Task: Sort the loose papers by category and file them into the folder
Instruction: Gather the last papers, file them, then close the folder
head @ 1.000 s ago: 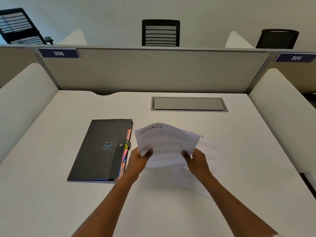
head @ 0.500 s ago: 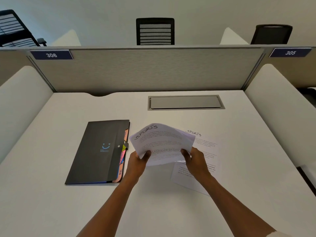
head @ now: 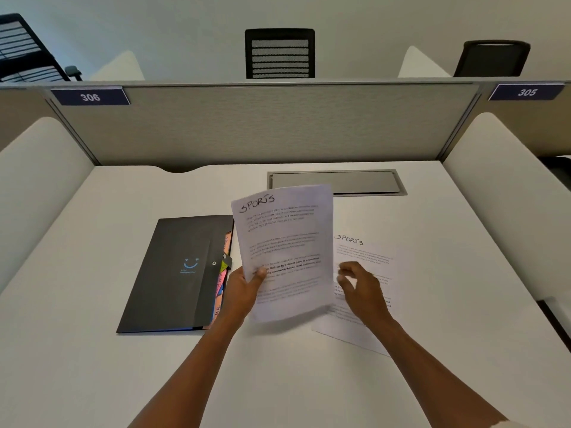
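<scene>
A white tabletop (head: 92, 350) carries a closed dark folder (head: 173, 273) just left of the grip, coloured tabs showing at its edge; a second "SPORTS" sheet (head: 364, 251) lies flat to the right; the held "SPORTS" paper (head: 284, 242) stands upright above. Filing it well likely means matching the sports tab and keeping the page flat; the left hand (head: 244, 291) pinches its lower edge, while the right hand (head: 361, 291) hovers beside it, fingers loosely curled, holding nothing.

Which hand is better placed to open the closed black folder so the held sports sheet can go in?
Probably the right hand: it holds nothing, while the left hand grips the sports sheet beside the folder.
</scene>
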`<action>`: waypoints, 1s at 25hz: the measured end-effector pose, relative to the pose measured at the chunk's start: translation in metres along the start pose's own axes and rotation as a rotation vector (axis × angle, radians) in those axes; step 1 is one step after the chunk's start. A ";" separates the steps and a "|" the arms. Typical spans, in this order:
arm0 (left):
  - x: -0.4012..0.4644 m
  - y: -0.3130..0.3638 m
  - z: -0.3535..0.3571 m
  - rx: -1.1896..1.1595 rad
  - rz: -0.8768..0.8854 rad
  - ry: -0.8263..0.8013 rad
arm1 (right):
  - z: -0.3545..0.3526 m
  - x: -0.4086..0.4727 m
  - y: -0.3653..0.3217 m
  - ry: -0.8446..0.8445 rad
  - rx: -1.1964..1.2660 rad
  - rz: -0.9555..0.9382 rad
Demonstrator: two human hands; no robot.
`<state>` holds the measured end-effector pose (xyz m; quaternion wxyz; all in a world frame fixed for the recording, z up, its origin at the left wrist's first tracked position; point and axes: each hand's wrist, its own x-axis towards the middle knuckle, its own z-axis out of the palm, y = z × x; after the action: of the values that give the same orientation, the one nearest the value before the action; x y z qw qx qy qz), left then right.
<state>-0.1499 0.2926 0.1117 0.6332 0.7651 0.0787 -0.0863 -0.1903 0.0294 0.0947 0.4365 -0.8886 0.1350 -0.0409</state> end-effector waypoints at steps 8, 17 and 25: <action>0.002 -0.014 -0.015 -0.018 -0.120 0.018 | -0.015 -0.015 0.051 0.015 -0.515 0.686; 0.003 -0.019 -0.020 -0.039 -0.170 0.013 | -0.016 -0.009 0.060 0.096 -0.271 0.640; 0.006 -0.028 -0.032 -0.054 -0.213 -0.016 | -0.047 -0.001 0.060 0.331 0.204 0.456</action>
<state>-0.1495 0.3288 0.0895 0.6414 0.7343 0.1568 -0.1572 -0.2122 -0.0417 0.0766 0.4935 -0.7681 0.3957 -0.0994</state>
